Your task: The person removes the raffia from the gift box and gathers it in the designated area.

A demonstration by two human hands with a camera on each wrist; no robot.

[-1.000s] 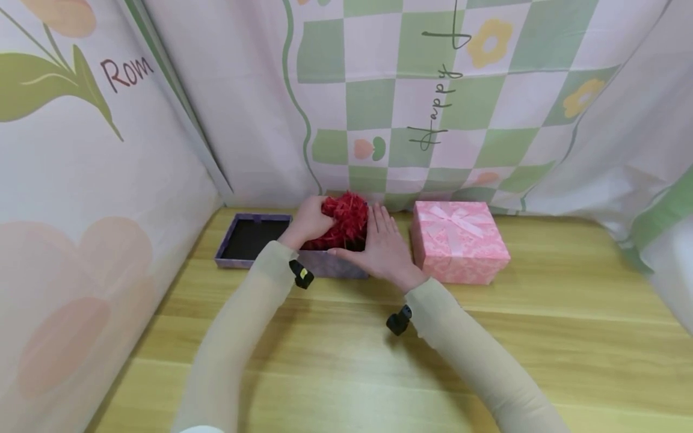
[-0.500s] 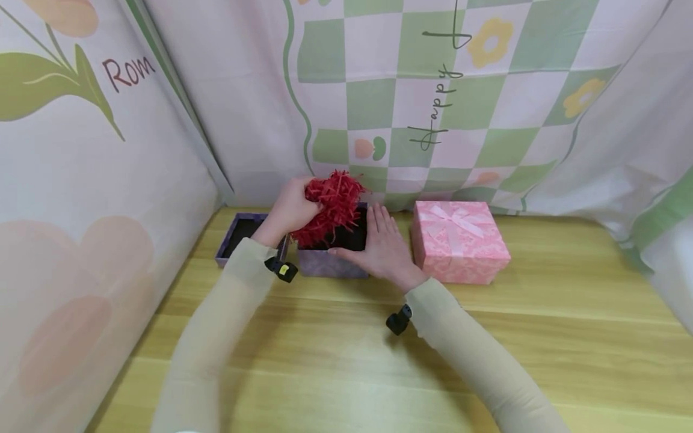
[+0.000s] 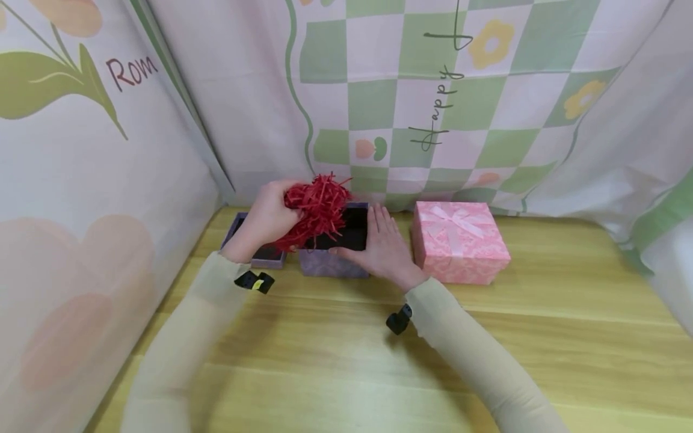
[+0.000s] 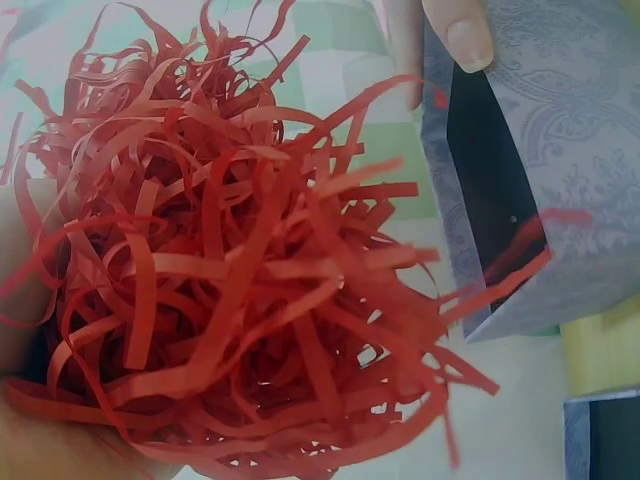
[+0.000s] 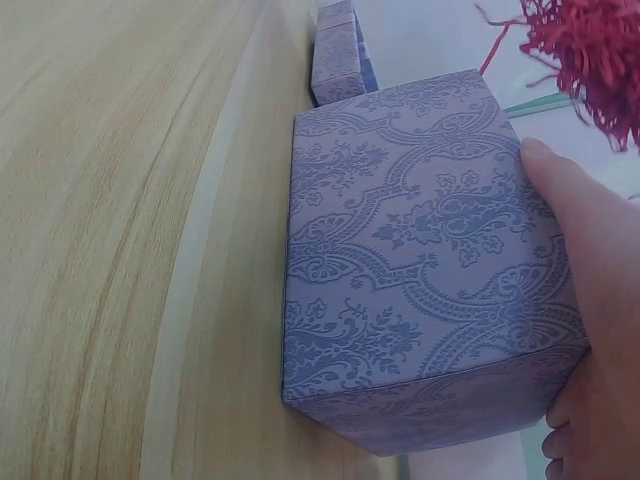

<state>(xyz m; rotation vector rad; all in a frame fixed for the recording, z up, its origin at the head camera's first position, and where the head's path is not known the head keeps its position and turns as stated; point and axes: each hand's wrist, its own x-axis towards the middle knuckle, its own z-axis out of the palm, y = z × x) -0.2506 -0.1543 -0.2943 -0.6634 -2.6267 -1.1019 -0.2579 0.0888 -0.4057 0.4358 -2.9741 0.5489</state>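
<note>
My left hand (image 3: 269,218) grips a bushy clump of red shredded paper (image 3: 320,207), raised over the left part of a lavender patterned box (image 3: 333,263). Loose strands stick out from the clump, hiding much of that hand's fingers in the left wrist view. The box stands lidless, its dark inside (image 3: 354,231) showing. My right hand (image 3: 385,248) rests against the box's right side with straight fingers, its thumb (image 4: 467,45) lying at the front rim. A raised scroll pattern covers the box front (image 5: 430,230) in the right wrist view.
Left of the box lies its matching shallow lid (image 3: 269,263), dark inside up, partly behind my left hand. A pink gift box (image 3: 460,240) with a ribbon bow stands to the right. Printed curtains (image 3: 373,102) hang behind the wooden table (image 3: 346,361).
My left hand has lifted the red shredded paper out of the box and moved left with it, uncovering the dark inside. My right hand has stayed in place.
</note>
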